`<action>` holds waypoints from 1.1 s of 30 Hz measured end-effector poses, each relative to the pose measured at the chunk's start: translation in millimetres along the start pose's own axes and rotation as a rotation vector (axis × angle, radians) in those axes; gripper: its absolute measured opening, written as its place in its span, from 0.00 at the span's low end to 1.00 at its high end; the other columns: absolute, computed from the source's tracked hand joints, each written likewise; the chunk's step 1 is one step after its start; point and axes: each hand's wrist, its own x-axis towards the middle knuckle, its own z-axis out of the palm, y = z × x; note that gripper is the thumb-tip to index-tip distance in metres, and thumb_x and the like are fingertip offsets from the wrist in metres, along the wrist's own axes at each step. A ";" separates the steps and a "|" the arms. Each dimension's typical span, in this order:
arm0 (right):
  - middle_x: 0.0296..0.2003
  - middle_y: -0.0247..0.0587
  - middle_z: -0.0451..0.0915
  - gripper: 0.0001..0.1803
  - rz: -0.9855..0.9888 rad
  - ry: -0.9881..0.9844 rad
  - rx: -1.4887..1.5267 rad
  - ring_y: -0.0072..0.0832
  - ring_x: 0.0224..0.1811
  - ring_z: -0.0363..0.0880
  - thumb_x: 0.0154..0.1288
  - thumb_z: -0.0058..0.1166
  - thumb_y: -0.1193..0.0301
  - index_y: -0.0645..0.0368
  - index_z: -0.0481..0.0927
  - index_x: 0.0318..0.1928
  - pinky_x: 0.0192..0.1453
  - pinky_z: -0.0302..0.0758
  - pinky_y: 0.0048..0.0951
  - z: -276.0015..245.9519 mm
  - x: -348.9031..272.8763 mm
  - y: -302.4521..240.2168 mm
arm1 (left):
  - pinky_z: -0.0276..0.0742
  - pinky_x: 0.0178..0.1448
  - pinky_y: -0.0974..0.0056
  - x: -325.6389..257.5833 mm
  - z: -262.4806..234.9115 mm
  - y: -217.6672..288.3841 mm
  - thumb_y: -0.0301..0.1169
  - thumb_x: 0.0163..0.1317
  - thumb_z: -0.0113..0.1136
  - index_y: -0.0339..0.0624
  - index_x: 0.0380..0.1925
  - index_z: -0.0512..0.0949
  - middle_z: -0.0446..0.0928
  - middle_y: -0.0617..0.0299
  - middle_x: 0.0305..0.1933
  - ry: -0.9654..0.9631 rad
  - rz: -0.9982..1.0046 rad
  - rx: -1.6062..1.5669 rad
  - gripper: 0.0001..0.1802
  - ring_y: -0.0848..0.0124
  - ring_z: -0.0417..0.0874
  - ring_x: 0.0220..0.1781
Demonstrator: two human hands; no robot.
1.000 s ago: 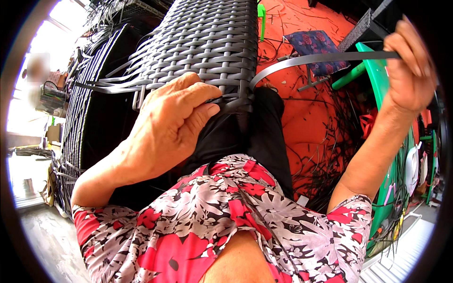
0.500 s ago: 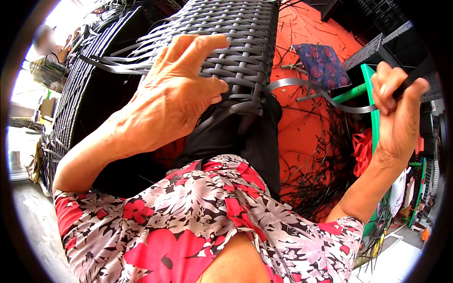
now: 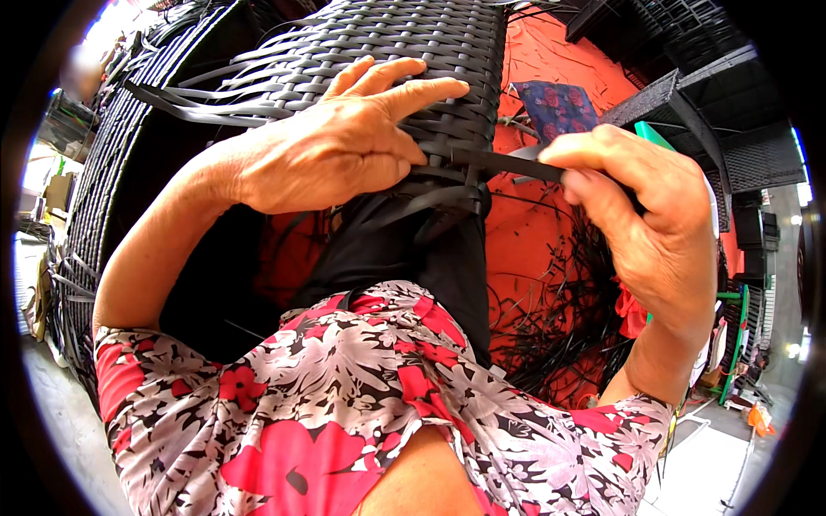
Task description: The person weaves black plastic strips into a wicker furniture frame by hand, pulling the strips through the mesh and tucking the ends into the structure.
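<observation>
A dark grey woven panel (image 3: 379, 39) of flat plastic strips lies before me, with loose strip ends (image 3: 202, 107) fanning out at its left edge. My left hand (image 3: 335, 142) rests over the panel's near part, its fingers spread out and its thumb beside the weave. My right hand (image 3: 645, 189) is shut in a pinch on a flat black weaving strip (image 3: 508, 163). That strip runs left to the weave near my left thumb; how its end sits there is hard to make out. Below it, another strip (image 3: 447, 198) curves around the panel's near corner.
Orange-red sheeting (image 3: 525, 275) covers the floor, littered with dark strip scraps (image 3: 568, 327). A blue floral cloth (image 3: 555, 107) lies beyond my right hand. Dark woven furniture frames (image 3: 688, 112) stand at the right, and a large woven piece (image 3: 112, 189) stands at the left.
My right hand has come in from the far right to the panel's right edge, drawing the strip nearly straight. My left hand has shifted slightly right, its index finger stretched out more.
</observation>
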 end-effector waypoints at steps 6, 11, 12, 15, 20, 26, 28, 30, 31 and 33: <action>0.27 0.47 0.84 0.04 -0.011 -0.102 -0.264 0.36 0.28 0.84 0.54 0.63 0.82 0.68 0.83 0.32 0.33 0.77 0.29 15.9 20.3 -9.5 | 0.44 0.78 0.43 -5.0 14.6 9.5 0.36 0.68 0.53 0.34 0.26 0.80 0.61 0.51 0.75 0.182 -0.194 -0.133 0.17 0.45 0.49 0.79; 0.27 0.47 0.84 0.05 -0.043 -0.197 -0.366 0.39 0.28 0.85 0.52 0.64 0.81 0.67 0.84 0.31 0.32 0.79 0.30 22.4 25.3 -17.4 | 0.44 0.77 0.41 -10.4 21.4 21.8 0.32 0.65 0.51 0.35 0.31 0.83 0.58 0.50 0.76 0.183 -0.201 0.190 0.14 0.43 0.49 0.79; 0.27 0.46 0.84 0.05 -0.064 -0.229 -0.378 0.39 0.27 0.84 0.53 0.63 0.78 0.66 0.84 0.31 0.30 0.78 0.31 23.6 26.4 -17.3 | 0.44 0.77 0.41 -9.4 22.7 23.2 0.32 0.64 0.51 0.35 0.32 0.83 0.58 0.49 0.76 0.161 -0.215 0.201 0.13 0.43 0.49 0.78; 0.27 0.45 0.83 0.06 -0.073 -0.317 -0.326 0.40 0.26 0.83 0.54 0.63 0.75 0.64 0.84 0.31 0.30 0.77 0.33 27.3 30.8 -12.5 | 0.44 0.77 0.41 -5.5 26.6 26.8 0.31 0.64 0.52 0.35 0.34 0.83 0.58 0.48 0.76 0.165 -0.215 0.231 0.12 0.44 0.50 0.78; 0.27 0.46 0.83 0.06 0.056 -0.320 -0.152 0.41 0.29 0.83 0.55 0.63 0.76 0.66 0.83 0.32 0.32 0.77 0.35 42.4 31.6 5.6 | 0.43 0.78 0.44 0.8 29.0 26.8 0.29 0.62 0.54 0.37 0.34 0.83 0.60 0.51 0.75 0.209 -0.220 0.112 0.10 0.46 0.50 0.78; 0.29 0.45 0.83 0.05 0.009 -0.088 -0.191 0.41 0.29 0.83 0.55 0.63 0.78 0.65 0.83 0.33 0.33 0.78 0.33 51.7 5.4 6.8 | 0.51 0.75 0.45 13.6 23.5 28.4 0.33 0.54 0.56 0.46 0.28 0.87 0.69 0.50 0.69 0.310 -0.288 -0.100 0.11 0.47 0.62 0.72; 0.29 0.44 0.83 0.05 0.017 -0.064 -0.252 0.41 0.29 0.83 0.56 0.63 0.78 0.64 0.83 0.34 0.32 0.78 0.33 55.2 1.5 6.0 | 0.55 0.73 0.45 19.5 19.3 29.8 0.33 0.49 0.59 0.46 0.24 0.88 0.71 0.52 0.68 0.273 -0.343 -0.145 0.09 0.51 0.64 0.71; 0.30 0.44 0.82 0.06 0.012 -0.047 -0.287 0.41 0.29 0.82 0.56 0.64 0.77 0.63 0.83 0.35 0.32 0.77 0.34 57.0 0.0 4.1 | 0.57 0.73 0.52 23.6 14.7 30.7 0.30 0.51 0.63 0.41 0.24 0.85 0.68 0.55 0.70 0.185 -0.397 -0.156 0.05 0.55 0.64 0.71; 0.30 0.43 0.82 0.07 0.012 -0.045 -0.290 0.41 0.28 0.82 0.56 0.64 0.76 0.62 0.83 0.36 0.31 0.77 0.34 56.7 -0.8 2.1 | 0.58 0.73 0.55 24.4 13.3 31.9 0.28 0.51 0.66 0.39 0.24 0.84 0.66 0.56 0.71 0.155 -0.393 -0.146 0.05 0.57 0.64 0.70; 0.31 0.42 0.82 0.08 0.000 -0.048 -0.352 0.39 0.30 0.82 0.55 0.65 0.75 0.61 0.83 0.36 0.31 0.76 0.34 54.1 -0.1 -2.4 | 0.63 0.69 0.57 25.9 13.4 32.3 0.27 0.48 0.67 0.39 0.22 0.84 0.69 0.55 0.69 0.229 -0.418 -0.255 0.03 0.57 0.68 0.67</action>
